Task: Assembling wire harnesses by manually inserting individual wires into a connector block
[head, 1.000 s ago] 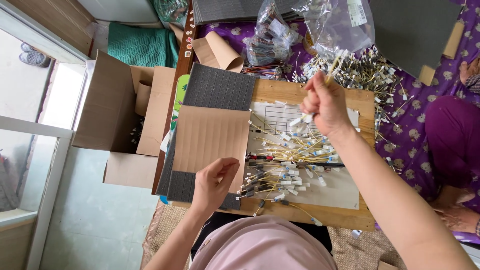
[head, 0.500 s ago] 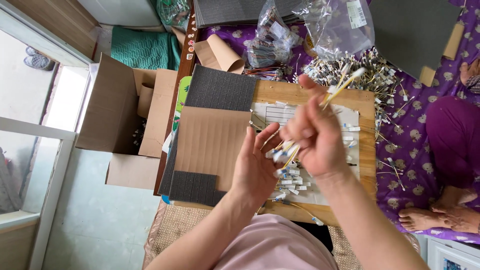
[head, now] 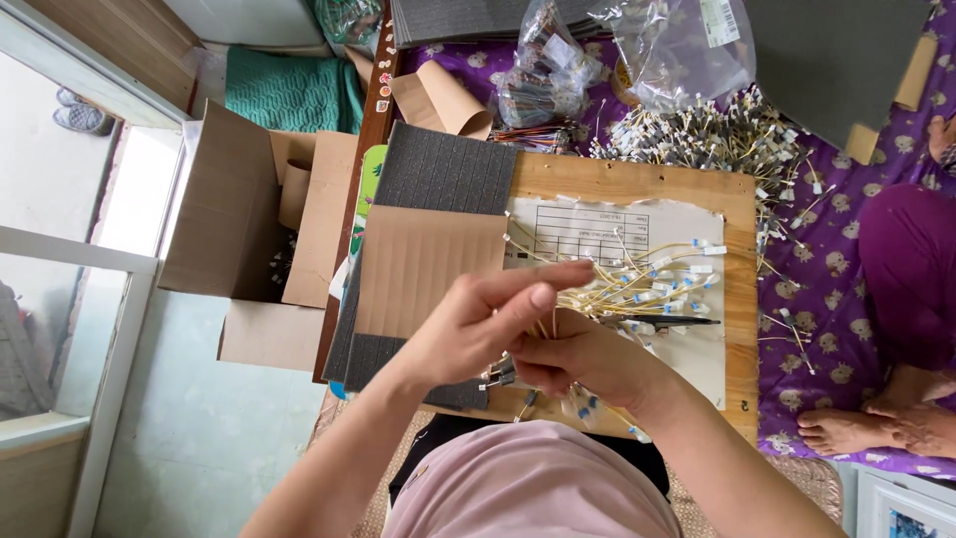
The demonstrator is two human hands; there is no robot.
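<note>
My left hand [head: 488, 319] and my right hand [head: 583, 361] meet low over a wooden board [head: 637, 181], close to my body. Both pinch the same small bunch of thin yellow wires with white and black end connectors [head: 558, 324]; a few connector ends hang below the hands. On a white printed sheet [head: 588, 227] on the board lies a loose spread of the same yellow wires [head: 657, 284]. A corrugated brown card [head: 418, 269] lies over a grey foam pad [head: 443, 171] to the left of the hands.
An open cardboard box [head: 234, 214] stands on the left. A large heap of connector wires [head: 707, 134] and clear plastic bags [head: 682, 50] lie beyond the board on a purple patterned cloth [head: 827, 224]. Another person's leg and foot [head: 876, 418] rest at right.
My right hand came down from the far heap with a few wires to the board's near edge. My left hand rose to meet it, and both now grip the bunch.
</note>
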